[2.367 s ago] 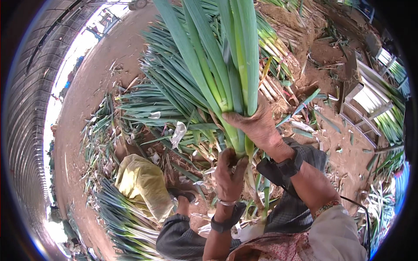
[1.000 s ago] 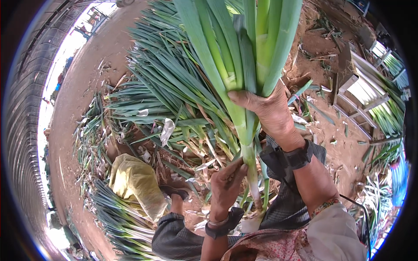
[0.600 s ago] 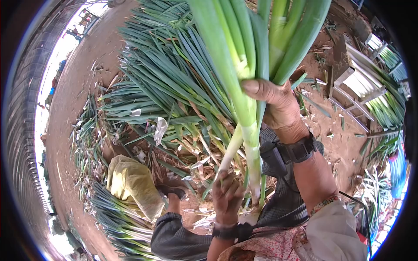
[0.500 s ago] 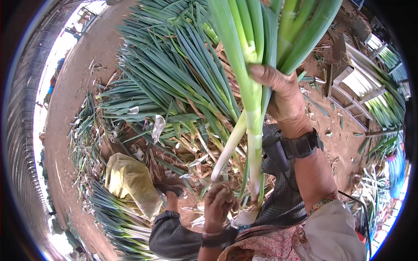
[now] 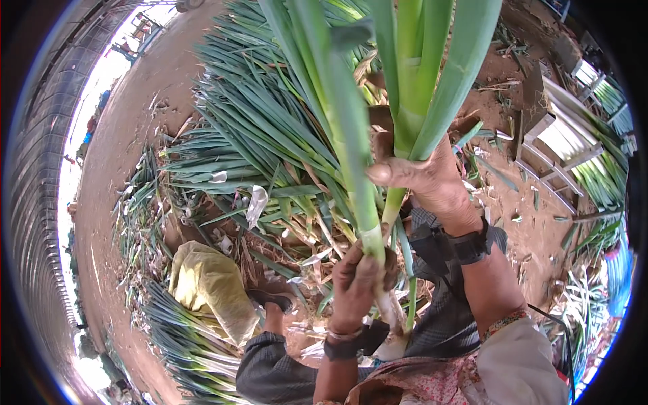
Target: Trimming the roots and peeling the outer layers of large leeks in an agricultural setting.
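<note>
A: Long green-and-white leek stalks (image 5: 378, 169) are held upright close to the face; left hand (image 5: 356, 283) wrapped round the pale base, right hand (image 5: 432, 185) clamped higher.

B: Tug hard and that stalk could snap, or drop onto the leaf pile (image 5: 250, 142) beyond.

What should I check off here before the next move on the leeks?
1. Right hand gripping the leek bunch: ok.
2. Left hand closed on the pale stalk: ok.
3. Stalk base and roots visible: cannot tell, hidden behind the left hand.
4. Stalk parted from the bunch: not ok, its leaves run up alongside the others.
5. Leek pile on the ground apart from both hands: ok.
</note>
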Demonstrator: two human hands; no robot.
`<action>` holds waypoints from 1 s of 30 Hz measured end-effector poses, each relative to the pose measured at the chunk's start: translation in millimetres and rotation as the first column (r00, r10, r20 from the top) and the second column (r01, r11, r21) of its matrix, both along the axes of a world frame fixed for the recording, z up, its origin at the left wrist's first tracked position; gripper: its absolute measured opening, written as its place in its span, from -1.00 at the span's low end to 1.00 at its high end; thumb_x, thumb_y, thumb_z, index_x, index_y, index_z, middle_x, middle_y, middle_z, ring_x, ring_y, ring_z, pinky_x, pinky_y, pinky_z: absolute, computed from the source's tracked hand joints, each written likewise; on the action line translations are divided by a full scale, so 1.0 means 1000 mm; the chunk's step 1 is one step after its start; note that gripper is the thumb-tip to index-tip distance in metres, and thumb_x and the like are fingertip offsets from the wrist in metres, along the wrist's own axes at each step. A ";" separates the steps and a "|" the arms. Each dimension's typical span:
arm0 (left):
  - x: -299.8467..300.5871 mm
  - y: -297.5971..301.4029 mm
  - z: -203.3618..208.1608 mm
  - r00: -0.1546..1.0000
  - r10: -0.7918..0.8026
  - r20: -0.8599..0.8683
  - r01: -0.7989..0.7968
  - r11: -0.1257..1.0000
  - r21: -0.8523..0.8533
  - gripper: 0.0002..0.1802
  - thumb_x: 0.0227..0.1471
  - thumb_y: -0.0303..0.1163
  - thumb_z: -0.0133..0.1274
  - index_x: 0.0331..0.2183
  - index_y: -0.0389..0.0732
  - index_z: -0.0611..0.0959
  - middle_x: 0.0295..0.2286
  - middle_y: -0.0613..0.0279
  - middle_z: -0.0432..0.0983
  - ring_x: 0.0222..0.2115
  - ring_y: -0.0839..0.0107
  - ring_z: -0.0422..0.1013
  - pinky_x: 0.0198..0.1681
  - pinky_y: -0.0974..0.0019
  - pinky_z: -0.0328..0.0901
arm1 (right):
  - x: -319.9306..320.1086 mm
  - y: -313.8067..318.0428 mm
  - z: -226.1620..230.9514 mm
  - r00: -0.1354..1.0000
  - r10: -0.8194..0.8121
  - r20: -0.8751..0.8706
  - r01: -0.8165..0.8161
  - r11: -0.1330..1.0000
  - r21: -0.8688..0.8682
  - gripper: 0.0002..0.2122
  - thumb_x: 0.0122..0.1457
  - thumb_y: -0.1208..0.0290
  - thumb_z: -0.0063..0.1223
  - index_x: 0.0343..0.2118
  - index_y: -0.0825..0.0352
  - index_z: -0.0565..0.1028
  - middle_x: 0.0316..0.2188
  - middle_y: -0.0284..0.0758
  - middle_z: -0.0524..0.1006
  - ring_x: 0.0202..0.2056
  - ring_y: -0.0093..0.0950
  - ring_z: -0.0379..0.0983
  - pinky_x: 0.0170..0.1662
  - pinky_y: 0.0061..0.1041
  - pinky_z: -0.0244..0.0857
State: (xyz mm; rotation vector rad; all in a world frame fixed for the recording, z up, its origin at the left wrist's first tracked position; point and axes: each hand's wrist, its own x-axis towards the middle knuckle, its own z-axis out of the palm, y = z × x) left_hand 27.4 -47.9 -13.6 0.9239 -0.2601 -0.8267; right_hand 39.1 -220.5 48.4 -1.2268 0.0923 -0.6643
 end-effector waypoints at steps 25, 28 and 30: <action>0.019 0.044 0.023 0.939 0.324 -0.112 -0.342 0.859 -0.381 -0.83 -0.02 -0.37 -0.02 -0.32 -0.18 0.45 -0.53 0.34 0.35 -0.63 0.63 0.22 -0.63 0.58 0.18 | 0.004 0.008 0.006 0.974 0.219 -0.059 -0.206 0.962 0.181 -0.48 -0.26 0.60 0.25 -0.14 0.41 0.33 -0.35 -0.33 0.43 -0.34 -0.55 0.36 -0.26 -0.58 0.30; 0.031 0.012 0.050 0.910 0.355 0.214 -0.298 0.919 -0.256 -0.74 -0.10 -0.39 0.05 -0.29 -0.26 0.47 -0.42 0.28 0.41 -0.55 0.57 0.31 -0.55 0.55 0.25 | 0.006 0.009 -0.001 0.986 0.165 0.033 -0.167 0.983 0.074 -0.47 -0.24 0.42 0.31 -0.14 0.39 0.33 -0.33 -0.37 0.40 -0.28 -0.59 0.30 -0.24 -0.60 0.25; 0.035 -0.003 0.033 0.739 0.256 0.623 -0.403 0.909 0.104 -0.62 -0.19 -0.44 0.16 -0.25 -0.34 0.48 -0.37 0.29 0.45 -0.52 0.57 0.37 -0.48 0.58 0.26 | 0.007 0.014 -0.001 0.974 0.224 -0.001 -0.223 0.968 0.112 -0.46 -0.23 0.42 0.31 -0.13 0.39 0.32 -0.32 -0.37 0.40 -0.27 -0.59 0.30 -0.23 -0.59 0.25</action>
